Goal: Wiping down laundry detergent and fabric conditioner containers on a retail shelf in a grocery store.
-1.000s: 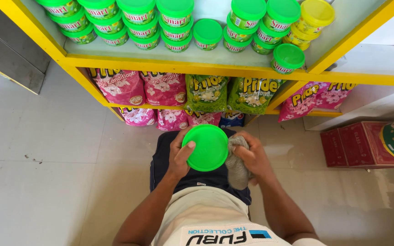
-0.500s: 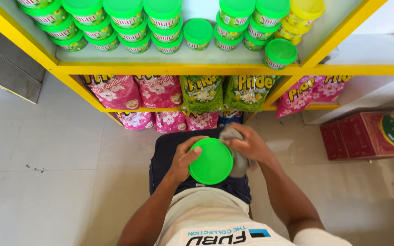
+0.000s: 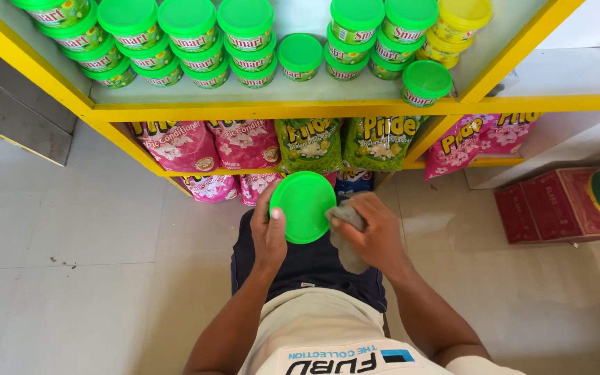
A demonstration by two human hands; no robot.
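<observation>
Round green plastic tub (image 3: 304, 206) is gripped by left hand (image 3: 269, 233) at its 9 o'clock; grey crumpled cloth (image 3: 345, 232), clutched in right hand (image 3: 371, 231), is pressed at 3 o'clock. Cloth was higher earlier.

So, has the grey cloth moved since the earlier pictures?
Yes. The grey cloth, in the right hand, slid down the green tub, away from the yellow shelf.

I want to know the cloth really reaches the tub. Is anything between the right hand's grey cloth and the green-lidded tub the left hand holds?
Nothing visible. The left hand grips the green-lidded tub by its left side, and the right hand presses the grey cloth against its right edge, cloth and tub touching.
</observation>
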